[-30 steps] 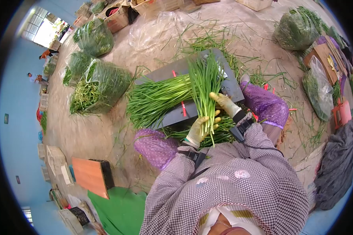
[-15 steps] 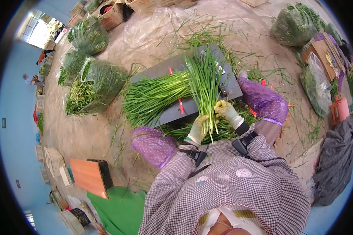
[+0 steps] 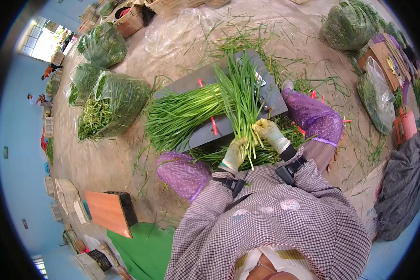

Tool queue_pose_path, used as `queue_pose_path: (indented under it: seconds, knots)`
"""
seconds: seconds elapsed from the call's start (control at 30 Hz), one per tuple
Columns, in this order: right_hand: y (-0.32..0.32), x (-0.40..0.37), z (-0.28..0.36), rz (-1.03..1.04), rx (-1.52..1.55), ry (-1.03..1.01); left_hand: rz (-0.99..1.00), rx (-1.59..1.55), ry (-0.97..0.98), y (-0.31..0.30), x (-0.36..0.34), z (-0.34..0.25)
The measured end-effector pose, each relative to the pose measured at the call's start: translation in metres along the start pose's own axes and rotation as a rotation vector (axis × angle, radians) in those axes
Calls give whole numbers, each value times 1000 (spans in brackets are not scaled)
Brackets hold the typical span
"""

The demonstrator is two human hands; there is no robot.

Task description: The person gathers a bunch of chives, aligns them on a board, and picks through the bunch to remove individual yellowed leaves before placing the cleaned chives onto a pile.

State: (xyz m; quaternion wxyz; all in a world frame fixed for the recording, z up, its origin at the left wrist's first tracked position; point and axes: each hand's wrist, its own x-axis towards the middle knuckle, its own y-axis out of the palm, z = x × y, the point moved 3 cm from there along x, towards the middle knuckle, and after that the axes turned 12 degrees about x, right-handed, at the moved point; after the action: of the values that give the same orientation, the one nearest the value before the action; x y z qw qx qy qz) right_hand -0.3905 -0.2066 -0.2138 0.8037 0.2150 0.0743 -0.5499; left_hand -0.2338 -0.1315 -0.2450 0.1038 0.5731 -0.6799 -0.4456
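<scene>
Long green chives [image 3: 240, 100] lie in a loose bunch across the grey board, their pale stem ends pointing toward my lap. My gloved left hand [image 3: 235, 151] is closed around the stems near their lower ends. On the other side, my gloved right hand [image 3: 268, 131] has its fingers bent in against the same stems, pinching at the right edge of the bunch. Exactly what those fingertips hold is hidden. A larger pile of chives [image 3: 186, 109] rests to the left on the grey board [image 3: 277, 105], over a red strap [image 3: 214, 126].
Clear bags stuffed with greens [image 3: 114, 102] stand on the floor at left, and another bag [image 3: 350, 25] at the upper right. Loose leaves litter the floor around the board. An orange-brown panel [image 3: 106, 212] and green cloth [image 3: 142, 249] lie at lower left.
My right hand has shifted slightly left, closer against the stems. The tops of the held chives have fanned a little to the left. The left hand stays around the bunch.
</scene>
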Motion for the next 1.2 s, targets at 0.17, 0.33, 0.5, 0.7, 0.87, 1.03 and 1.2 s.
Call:
queue_pose_path:
  seconds: [0.17, 0.33, 0.5, 0.7, 0.87, 1.03, 1.2]
  knots:
    - [-9, -3, -7, -36, -88, -40, 13, -146, 0, 15, -9, 3]
    - [17, -30, 50, -307, -702, -582, 35, -115, 54, 19, -9, 2]
    - [57, -24, 70, -16, -1348, -530, -85, -62, 51, 4, -5, 14]
    - [64, -2, 37, 232, -1469, -525, -124, 51, 121, -4, 4, 24]
    - [21, -47, 113, 551, -204, -26, -42, -26, 65, 27, -16, -4]
    - [-54, -25, 57, -159, -690, -28, 33, -79, 60, 21, -12, 0]
    - [-11, -21, 24, 29, -647, 41, -111, 70, -40, 19, 0, 11]
